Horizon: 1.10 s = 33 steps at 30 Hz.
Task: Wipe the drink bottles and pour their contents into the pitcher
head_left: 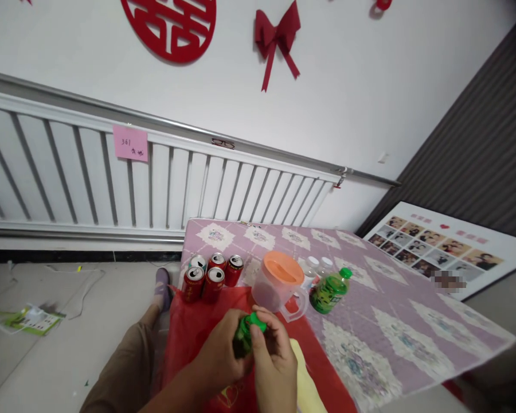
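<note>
My left hand (221, 351) is wrapped round a green plastic bottle (241, 338), whose lower part is hidden by the fingers. The fingers and thumb of my right hand (275, 355) pinch the green cap (258, 322) at the bottle's neck; whether the cap is loose I cannot tell. Just beyond my hands stands a clear pitcher (266, 285) with an orange lid (284, 268). To its right is a second green bottle (329, 292), capped and tilted in the view. Several opened drink cans (215, 280) stand in a cluster at the left.
A red cloth (193, 344) lies under my hands over the patterned tablecloth (382, 304). A folded yellow cloth (306, 384) is beside my right hand. Clear bottles with white caps (312, 264) stand behind the pitcher. A white radiator (223, 183) runs along the wall.
</note>
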Available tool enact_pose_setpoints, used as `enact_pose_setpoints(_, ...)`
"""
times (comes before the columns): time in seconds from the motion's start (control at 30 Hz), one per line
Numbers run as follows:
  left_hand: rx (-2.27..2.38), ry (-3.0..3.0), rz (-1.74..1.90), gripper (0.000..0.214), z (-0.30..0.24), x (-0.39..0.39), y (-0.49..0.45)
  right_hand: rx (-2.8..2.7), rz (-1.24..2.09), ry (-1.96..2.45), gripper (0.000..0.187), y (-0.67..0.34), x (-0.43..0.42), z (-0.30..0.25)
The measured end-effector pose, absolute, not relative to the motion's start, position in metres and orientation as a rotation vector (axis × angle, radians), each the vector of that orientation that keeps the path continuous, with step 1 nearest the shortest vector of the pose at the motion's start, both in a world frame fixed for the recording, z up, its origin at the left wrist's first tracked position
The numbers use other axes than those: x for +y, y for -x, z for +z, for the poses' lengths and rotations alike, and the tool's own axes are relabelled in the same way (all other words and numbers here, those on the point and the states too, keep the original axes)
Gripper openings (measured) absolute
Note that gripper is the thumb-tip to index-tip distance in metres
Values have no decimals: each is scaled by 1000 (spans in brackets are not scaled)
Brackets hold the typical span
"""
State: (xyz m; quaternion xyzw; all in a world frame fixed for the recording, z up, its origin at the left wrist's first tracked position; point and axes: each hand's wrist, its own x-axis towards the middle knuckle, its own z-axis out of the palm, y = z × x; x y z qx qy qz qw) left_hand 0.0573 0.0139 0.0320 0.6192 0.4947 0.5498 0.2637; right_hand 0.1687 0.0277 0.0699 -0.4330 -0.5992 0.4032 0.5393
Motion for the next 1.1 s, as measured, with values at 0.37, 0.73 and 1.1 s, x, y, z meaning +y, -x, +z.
enact_pose_setpoints(0.37,1338,-1652,1480,32,31,14,-57,-1623,893,1108,26,-172,28,66)
enact_pose_setpoints(0.73,1402,-1637,1438,43,23,17,-61,-2226,631,1101,30,-186,44,116)
enact_pose_setpoints(1.1,1423,-1606,1361,39,32,16,-59,-2630,561,1009,19,-172,50,161)
